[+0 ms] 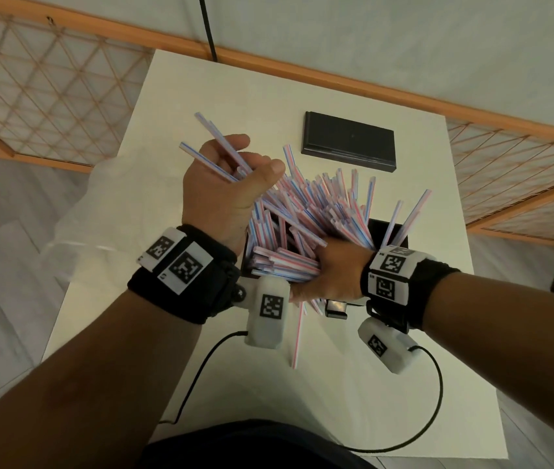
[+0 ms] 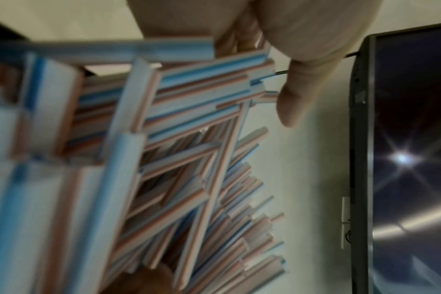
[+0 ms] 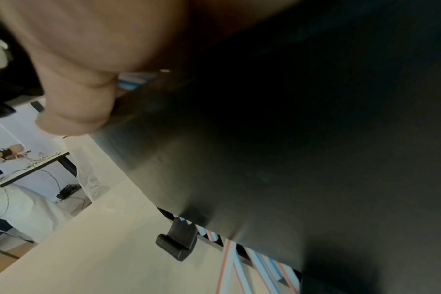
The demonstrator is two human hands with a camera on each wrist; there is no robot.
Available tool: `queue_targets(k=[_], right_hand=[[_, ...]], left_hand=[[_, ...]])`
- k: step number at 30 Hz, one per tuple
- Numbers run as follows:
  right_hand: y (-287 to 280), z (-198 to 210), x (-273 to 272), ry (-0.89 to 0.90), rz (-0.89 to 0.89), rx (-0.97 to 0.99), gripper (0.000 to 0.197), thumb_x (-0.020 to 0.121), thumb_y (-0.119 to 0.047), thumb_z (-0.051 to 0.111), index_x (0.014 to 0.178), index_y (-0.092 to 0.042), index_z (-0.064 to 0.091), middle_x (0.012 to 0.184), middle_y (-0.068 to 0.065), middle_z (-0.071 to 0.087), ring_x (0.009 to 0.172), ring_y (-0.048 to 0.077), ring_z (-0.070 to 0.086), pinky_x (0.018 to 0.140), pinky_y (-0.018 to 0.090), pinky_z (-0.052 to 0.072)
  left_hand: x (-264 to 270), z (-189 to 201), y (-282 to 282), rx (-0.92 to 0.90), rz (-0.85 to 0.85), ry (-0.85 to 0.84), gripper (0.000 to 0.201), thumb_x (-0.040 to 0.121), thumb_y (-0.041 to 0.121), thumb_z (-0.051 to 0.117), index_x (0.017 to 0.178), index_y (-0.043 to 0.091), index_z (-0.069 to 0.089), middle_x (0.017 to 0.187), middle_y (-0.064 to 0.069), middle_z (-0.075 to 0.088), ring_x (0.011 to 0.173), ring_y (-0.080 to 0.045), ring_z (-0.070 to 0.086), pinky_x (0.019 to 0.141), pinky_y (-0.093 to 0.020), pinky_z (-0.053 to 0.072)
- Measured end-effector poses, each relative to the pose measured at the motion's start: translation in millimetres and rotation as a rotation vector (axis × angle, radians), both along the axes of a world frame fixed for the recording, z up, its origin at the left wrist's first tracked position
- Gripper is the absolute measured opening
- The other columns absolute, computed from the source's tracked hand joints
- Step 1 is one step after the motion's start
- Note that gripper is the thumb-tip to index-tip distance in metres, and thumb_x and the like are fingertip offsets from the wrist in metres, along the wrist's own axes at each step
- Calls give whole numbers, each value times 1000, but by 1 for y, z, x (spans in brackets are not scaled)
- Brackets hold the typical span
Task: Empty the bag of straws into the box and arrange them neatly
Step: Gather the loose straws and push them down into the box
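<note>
Left hand clenched around a few straws above the box, likely for re-sorting; right hand gripping the pile's near side (1 stray straw on counter).

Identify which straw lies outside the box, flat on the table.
The lone straw nearest the person, between the two wrist cameras. It lies on the table in front of the box, while the rest are piled inside or gripped.
</note>
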State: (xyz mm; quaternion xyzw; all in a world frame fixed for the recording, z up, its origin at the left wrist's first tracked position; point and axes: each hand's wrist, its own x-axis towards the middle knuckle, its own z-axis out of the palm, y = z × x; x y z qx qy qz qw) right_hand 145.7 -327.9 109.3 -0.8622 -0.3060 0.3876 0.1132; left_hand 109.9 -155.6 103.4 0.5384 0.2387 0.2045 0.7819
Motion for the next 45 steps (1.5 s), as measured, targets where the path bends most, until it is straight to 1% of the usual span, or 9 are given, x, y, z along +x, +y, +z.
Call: queue_targets(k=[4,8,11,17,24,28,33,36,45], right_hand=[[-7,-19,-2,-36,-103,98,100,56,-100,37,122,-29,60,115,-7,68,111,17,62,103,38,47],[-14,-14,-9,-216,-48,97,82,77,-84,18,94,-12,52,70,3,54,69,16,54,72,29,48],[-17,-7,-14,-238,12,15,70,76,-76,19,86,-11,44,66,4,44,61,21,46,64,32,37],[-29,-11,-22,-306,-108,202,37,103,-41,40,108,-9,58,101,13,64,96,35,59,77,30,40],[-42,-8,-36,-423,-115,192,51,91,-55,30,110,-20,62,97,2,70,91,30,65,78,39,52],[-52,-2,-41,-494,-186,220,59,87,-60,32,107,-19,69,95,3,70,89,29,65,75,40,54],[-54,-6,-45,-563,-257,306,31,87,-41,59,86,-11,68,84,4,63,77,29,62,66,40,54],[-53,-6,-46,-573,-270,317,20,85,-31,71,84,-11,66,83,4,61,75,28,61,65,38,54],[-48,-8,-47,-443,-264,319,33,89,-42,52,98,-13,64,90,3,64,84,25,60,75,35,50]], left_hand=[[-2,5,-3,142,85,-8,23,73,25,83,80,23,61,66,11,68,75,-21,71,76,-37,59],[-3,10,-7,231,118,-11,24,90,29,74,75,25,55,59,13,69,70,-13,74,73,-31,58],[-2,16,-10,272,142,-12,25,93,39,66,76,25,53,56,14,67,67,-8,75,68,-25,56],[-4,25,-16,377,138,11,41,98,57,47,70,28,56,57,11,69,69,-13,75,72,-32,57],[-8,42,-23,433,104,-38,44,104,49,39,74,21,56,57,15,71,80,4,75,71,-16,50],[-11,45,-22,504,86,-70,79,98,69,36,86,-2,69,67,22,73,73,7,68,72,-8,47],[-14,53,-24,513,83,-111,58,98,60,39,83,16,74,81,15,74,75,8,63,71,-9,46],[-15,57,-27,553,80,-113,55,106,47,43,94,6,77,89,22,70,75,15,63,72,-6,44],[-21,83,-27,519,106,-222,52,98,49,38,75,15,69,70,15,73,81,-3,75,72,-11,48]])
